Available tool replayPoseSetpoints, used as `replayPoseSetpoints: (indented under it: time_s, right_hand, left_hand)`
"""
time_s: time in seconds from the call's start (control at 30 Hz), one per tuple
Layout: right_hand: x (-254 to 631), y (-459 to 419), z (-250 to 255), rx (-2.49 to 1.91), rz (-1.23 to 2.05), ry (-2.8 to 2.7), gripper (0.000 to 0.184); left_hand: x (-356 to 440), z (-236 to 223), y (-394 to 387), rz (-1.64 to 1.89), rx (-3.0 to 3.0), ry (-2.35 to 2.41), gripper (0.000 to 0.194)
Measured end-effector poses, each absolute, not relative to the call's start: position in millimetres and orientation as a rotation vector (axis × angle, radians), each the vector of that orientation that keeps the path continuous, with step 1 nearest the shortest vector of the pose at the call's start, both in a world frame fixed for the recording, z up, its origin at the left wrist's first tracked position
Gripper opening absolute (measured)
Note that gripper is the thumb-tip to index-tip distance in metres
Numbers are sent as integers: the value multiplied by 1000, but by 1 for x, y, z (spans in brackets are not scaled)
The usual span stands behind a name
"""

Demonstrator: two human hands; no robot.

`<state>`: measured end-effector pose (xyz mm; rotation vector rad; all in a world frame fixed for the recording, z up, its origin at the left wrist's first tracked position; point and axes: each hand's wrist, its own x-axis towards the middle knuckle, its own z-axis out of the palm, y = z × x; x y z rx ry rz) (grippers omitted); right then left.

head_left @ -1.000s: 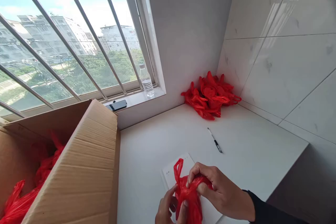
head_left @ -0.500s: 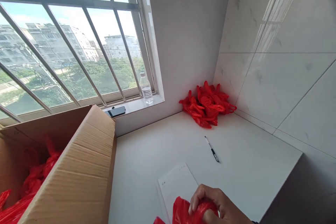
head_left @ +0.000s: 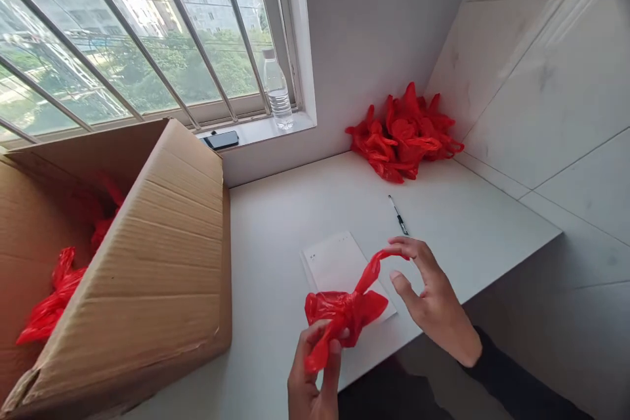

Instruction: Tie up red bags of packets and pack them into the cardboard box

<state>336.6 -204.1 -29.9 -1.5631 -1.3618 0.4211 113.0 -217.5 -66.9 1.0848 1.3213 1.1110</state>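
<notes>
A knotted red plastic bag (head_left: 344, 312) hangs between my two hands above the near edge of the white counter (head_left: 275, 223). My left hand (head_left: 312, 374) pinches its lower tail between thumb and fingers. My right hand (head_left: 428, 295) has one loop of the bag hooked over a fingertip, with the other fingers spread. Beneath the bag lies a white sheet of paper (head_left: 335, 262).
A large open cardboard box (head_left: 162, 256) on the left holds more red bags (head_left: 54, 289). A heap of red bags (head_left: 403, 134) fills the far corner. A pen (head_left: 398, 214) lies past the paper. A water bottle (head_left: 277, 92) and a phone (head_left: 221, 140) sit on the window sill.
The view has tipped downward. The bag was bunched inside my right fist; now it is drawn out between both hands, and the right hand has spread its fingers.
</notes>
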Motion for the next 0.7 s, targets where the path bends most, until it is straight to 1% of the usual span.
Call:
replayPoseSetpoints:
  time_s: [0.07,0.13,0.23,0.3,0.37,0.43,0.57,0.7]
  right_hand:
    - [331,-217,-34,-1522,130,-1447,25]
    - [322,-225,-38,-1454,67,-1593,22]
    - [310,-224,-48,-1458,263,-1790,22]
    - [303,-219,-55,-1533,372,-1830,29]
    - [299,-215,-61,-1580,432,-1853,34]
    - [297,-213,-64,-1595,456,-1865,33]
    - [295,-212,-65,-1584,500,-1856,23]
    - [293,-210,-67,-1555,548,-1837,19]
  left_hand:
    - [116,-64,-219,1035,1141,1319,41]
    - [117,-63,-219,998,1203,1307,41]
    - [115,-67,-217,1012,1317,1295,35]
    - [112,-71,-216,1045,1397,1270,31]
    - [110,-74,-214,1073,1473,1235,27]
    - [108,-77,-213,1101,1548,1212,25]
    - [102,-86,-207,1179,1729,1243,29]
    - [97,-103,-196,1209,1804,1332,39]
